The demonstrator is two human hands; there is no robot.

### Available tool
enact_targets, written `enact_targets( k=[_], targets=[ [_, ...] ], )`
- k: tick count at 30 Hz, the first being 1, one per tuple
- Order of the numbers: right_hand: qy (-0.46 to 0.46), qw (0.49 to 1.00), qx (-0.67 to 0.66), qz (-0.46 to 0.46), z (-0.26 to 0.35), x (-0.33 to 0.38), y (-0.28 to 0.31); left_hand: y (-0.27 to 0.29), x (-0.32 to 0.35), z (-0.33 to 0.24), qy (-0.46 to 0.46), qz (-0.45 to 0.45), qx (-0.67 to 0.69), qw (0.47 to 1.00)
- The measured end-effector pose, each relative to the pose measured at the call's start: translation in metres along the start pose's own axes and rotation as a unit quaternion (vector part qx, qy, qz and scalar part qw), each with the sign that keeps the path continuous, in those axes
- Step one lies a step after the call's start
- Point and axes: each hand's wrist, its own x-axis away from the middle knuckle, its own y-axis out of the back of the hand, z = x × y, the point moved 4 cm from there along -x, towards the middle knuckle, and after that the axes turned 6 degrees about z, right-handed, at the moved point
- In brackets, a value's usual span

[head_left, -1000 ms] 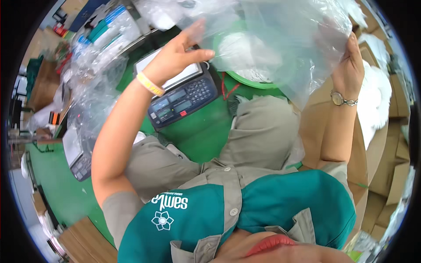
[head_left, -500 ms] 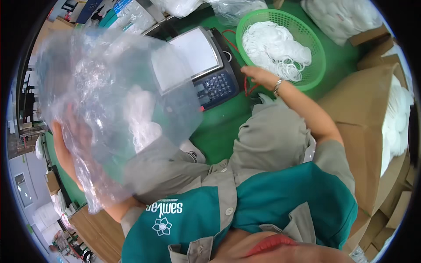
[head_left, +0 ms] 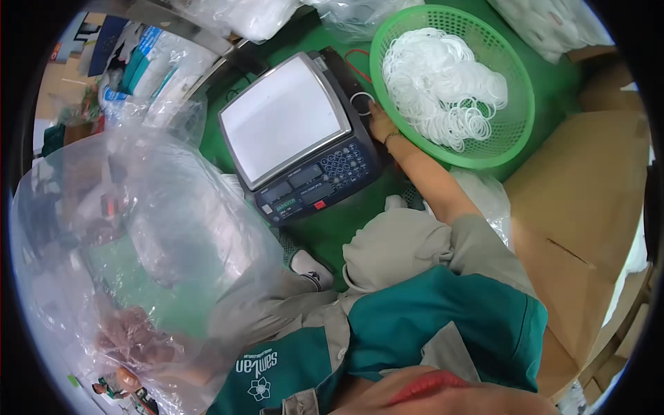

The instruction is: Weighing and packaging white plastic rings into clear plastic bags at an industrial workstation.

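My left hand, seen through clear film at the lower left, is closed on a large clear plastic bag. The bag stands puffed out, and a whitish mass in it is blurred. My right hand is at the far side of the digital scale, between it and a green basket. Its fingertips meet the edge of a thin white ring; the grip is partly hidden. Many similar white rings lie heaped in the basket. The scale's pan is bare.
A large cardboard box stands at the right, with white stuff at its far edge. Filled plastic bags lie along the back, and another bag sits at the back right. A red cord runs between scale and basket.
The bag in my left hand has swung left and down, away from the scale's pan. My right hand has moved left, from the basket's edge to the white ring. The view has shifted a little.
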Motion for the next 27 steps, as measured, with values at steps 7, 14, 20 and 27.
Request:
enact_targets(
  k=[7,14,20,27],
  targets=[
    [0.064,0.958,-0.262,-0.1,0.033,0.108,0.047,-0.024,-0.013,0.027,0.025,0.122,0.075,0.989],
    [0.01,0.899,-0.36,-0.251,0.001,0.133,0.163,-0.025,-0.014,0.015,0.149,0.203,0.03,0.967],
    [-0.211,0.926,-0.266,-0.164,-0.155,0.016,0.191,-0.06,-0.024,0.034,0.154,0.158,-0.183,0.958],
    [-0.415,0.867,-0.237,-0.146,-0.123,-0.019,0.193,-0.08,-0.038,0.052,0.092,0.023,-0.806,0.585]
  ],
)
